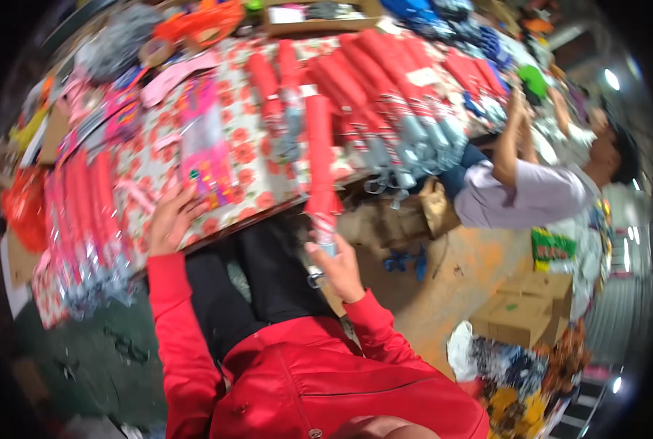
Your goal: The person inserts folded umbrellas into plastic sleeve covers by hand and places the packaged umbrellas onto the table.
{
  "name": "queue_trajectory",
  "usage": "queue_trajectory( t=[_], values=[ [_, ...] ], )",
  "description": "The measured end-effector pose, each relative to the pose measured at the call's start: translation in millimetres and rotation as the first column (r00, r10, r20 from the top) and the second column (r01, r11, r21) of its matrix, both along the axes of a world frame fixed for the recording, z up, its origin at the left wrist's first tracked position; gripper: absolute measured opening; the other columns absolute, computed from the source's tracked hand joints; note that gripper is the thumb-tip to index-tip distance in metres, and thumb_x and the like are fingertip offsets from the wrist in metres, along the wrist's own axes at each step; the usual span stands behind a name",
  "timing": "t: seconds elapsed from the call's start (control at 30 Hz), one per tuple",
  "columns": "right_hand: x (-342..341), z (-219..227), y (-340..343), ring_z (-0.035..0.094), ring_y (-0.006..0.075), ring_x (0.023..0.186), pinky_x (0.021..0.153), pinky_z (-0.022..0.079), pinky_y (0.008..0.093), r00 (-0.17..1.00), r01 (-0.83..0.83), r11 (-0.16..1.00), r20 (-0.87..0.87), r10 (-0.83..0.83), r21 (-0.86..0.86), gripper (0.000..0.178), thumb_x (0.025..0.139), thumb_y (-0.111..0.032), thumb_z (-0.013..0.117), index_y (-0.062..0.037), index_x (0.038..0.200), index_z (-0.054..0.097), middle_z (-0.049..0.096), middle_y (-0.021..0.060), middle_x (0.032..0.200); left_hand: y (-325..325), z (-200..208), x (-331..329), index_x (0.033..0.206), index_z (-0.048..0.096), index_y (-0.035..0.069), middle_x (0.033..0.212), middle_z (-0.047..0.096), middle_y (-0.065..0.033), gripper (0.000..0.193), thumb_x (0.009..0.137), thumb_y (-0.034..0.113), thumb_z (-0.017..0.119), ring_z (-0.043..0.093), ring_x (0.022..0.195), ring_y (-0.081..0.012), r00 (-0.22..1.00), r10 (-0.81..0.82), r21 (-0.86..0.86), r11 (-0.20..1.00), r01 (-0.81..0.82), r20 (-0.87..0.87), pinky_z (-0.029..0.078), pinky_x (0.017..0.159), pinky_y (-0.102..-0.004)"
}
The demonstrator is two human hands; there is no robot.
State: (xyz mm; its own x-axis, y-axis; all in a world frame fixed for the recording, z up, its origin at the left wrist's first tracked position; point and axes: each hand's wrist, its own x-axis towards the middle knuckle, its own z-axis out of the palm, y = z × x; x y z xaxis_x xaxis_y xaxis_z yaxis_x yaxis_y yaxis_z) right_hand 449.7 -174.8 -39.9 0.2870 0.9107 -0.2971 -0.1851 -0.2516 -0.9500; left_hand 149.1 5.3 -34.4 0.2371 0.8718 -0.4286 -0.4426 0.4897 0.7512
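In the head view, the right hand has its fingers curled tight around the lower end of a long red folded umbrella in a glossy plastic sleeve, which reaches from the near edge far across the bench. The left hand rests with fingers spread apart on the bench's flowered cloth, touching a flat pink packet. Rows of red wrapped umbrellas crowd the far right; bare floor lies near right.

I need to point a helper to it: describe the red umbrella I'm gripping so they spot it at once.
Find the table with the red-flowered cloth. At its near edge, the right hand grips the handle end of a folded red umbrella. Unlike the umbrella rows lying flat, it sticks out past the table edge, alone.
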Motion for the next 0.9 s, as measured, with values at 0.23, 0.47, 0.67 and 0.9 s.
queue_trajectory(
  t=[0.23, 0.47, 0.67, 0.9],
  values=[
    [13.9, 18.3, -0.7, 0.056, 0.0083, 0.070, 0.064, 0.045, 0.0209, 0.983, -0.067, 0.993, -0.167, 0.082, 0.096, 0.034, 0.091, -0.010, 0.070, -0.0027, 0.123, 0.061, 0.064, 0.0027, 0.087, 7.3, -10.8, 11.1, 0.123, 0.057, -0.001, 0.101, 0.069, -0.0096, 0.028, 0.096, 0.006, 0.063, 0.070, 0.084, -0.0180, 0.995, -0.033, 0.041, 0.998, 0.038, -0.098, 0.059, 0.074, -0.0264],
    [1.5, 27.6, -8.6, 0.055, 0.0091, 0.065, 0.060, 0.044, 0.0216, 0.987, -0.141, 0.990, -0.085, 0.140, -0.002, 0.034, 0.091, -0.011, 0.071, -0.0037, 0.121, 0.059, 0.062, 0.0027, 0.083, -14.8, 14.4, 6.3, 0.122, 0.058, -0.003, 0.102, 0.070, -0.0109, 0.029, 0.095, 0.005, 0.065, 0.071, 0.083, -0.0178, 0.979, -0.069, 0.105, 0.990, 0.090, -0.190, 0.059, 0.074, -0.0264],
    [-9.5, 27.9, -9.7, 0.056, 0.0091, 0.064, 0.059, 0.044, 0.0228, 0.989, -0.146, 0.989, 0.020, 0.146, 0.005, 0.031, 0.091, -0.014, 0.071, -0.0032, 0.118, 0.061, 0.063, 0.0036, 0.084, -29.3, 38.7, 5.7, 0.125, 0.057, -0.003, 0.107, 0.070, -0.0120, 0.030, 0.097, 0.006, 0.063, 0.071, 0.084, -0.0196, 1.000, 0.005, 0.236, 0.972, -0.008, 0.014, 0.060, 0.078, -0.0278],
    [-10.6, 30.2, -15.4, 0.057, 0.0126, 0.065, 0.060, 0.045, 0.0256, 0.968, -0.153, 0.987, 0.207, 0.139, 0.051, 0.030, 0.090, -0.015, 0.072, -0.0016, 0.115, 0.063, 0.066, 0.0048, 0.086, -60.0, 98.2, -23.1, 0.133, 0.054, -0.001, 0.119, 0.067, -0.0135, 0.032, 0.104, 0.011, 0.054, 0.069, 0.100, -0.0230, 0.976, 0.209, 0.510, 0.834, -0.212, 0.063, 0.059, 0.089, -0.0364]
  ],
)
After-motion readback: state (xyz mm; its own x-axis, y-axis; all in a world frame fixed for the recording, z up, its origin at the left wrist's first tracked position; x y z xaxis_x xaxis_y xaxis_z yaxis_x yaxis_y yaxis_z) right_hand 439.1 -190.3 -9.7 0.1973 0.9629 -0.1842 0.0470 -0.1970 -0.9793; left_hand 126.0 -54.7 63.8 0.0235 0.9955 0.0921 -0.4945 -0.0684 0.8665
